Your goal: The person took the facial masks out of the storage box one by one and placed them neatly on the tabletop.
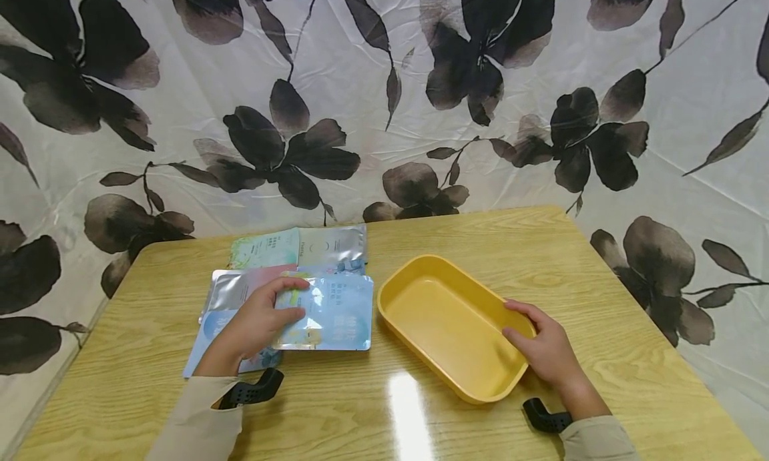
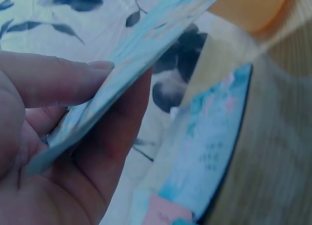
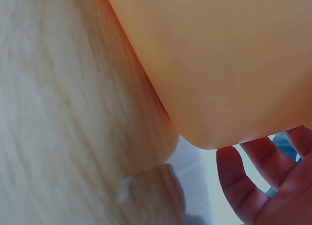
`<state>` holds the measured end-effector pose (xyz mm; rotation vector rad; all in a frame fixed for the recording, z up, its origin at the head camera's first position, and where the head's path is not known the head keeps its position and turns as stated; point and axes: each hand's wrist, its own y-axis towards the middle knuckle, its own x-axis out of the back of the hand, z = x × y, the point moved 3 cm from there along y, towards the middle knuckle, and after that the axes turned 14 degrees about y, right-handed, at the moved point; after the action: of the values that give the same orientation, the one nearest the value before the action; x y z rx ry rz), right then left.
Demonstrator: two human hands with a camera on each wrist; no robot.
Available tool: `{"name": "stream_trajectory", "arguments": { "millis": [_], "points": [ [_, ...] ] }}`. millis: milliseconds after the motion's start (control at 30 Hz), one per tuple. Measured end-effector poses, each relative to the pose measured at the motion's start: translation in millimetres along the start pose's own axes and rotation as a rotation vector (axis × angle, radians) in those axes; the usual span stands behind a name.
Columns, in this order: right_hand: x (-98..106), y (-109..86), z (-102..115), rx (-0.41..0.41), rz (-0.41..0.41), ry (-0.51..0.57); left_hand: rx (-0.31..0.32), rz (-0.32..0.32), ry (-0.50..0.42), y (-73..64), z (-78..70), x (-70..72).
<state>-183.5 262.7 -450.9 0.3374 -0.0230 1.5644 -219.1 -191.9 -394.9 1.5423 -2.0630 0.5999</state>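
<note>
My left hand (image 1: 260, 321) pinches a light-blue face-mask packet (image 1: 342, 311) between thumb and fingers, raised above other packets. In the left wrist view the thumb lies on one face of this packet (image 2: 141, 49) and fingers sit behind it. My right hand (image 1: 547, 346) grips the near right end of a yellow plastic tray (image 1: 447, 314), thumb inside the rim and fingers outside. From the right wrist, the tray's outer wall (image 3: 219, 64) fills much of the view, with fingertips against its edge. Inside the tray only its bare bottom shows.
Below and behind the held packet lie a green packet (image 1: 264, 249), a silver packet (image 1: 336, 241), a pink-and-silver packet (image 1: 231, 289) and a blue packet (image 1: 204, 344). They rest on a wooden table (image 1: 336, 407). A flowered cloth (image 1: 384, 141) hangs behind the table's far edge.
</note>
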Motion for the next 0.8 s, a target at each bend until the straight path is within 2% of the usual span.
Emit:
{"name": "stream_trajectory", "arguments": {
  "millis": [233,567,800],
  "points": [
    [2,0.5,3,-0.004,-0.02,-0.011,0.087,-0.017,-0.027,-5.5,19.9,-2.7],
    [3,-0.2,-1,-0.022,-0.023,-0.015,0.106,-0.018,-0.037,-6.1,38.4,-14.5],
    [3,0.2,0,-0.038,-0.026,-0.022,0.125,-0.04,-0.036,-3.0,40.8,-23.0]
  ]
}}
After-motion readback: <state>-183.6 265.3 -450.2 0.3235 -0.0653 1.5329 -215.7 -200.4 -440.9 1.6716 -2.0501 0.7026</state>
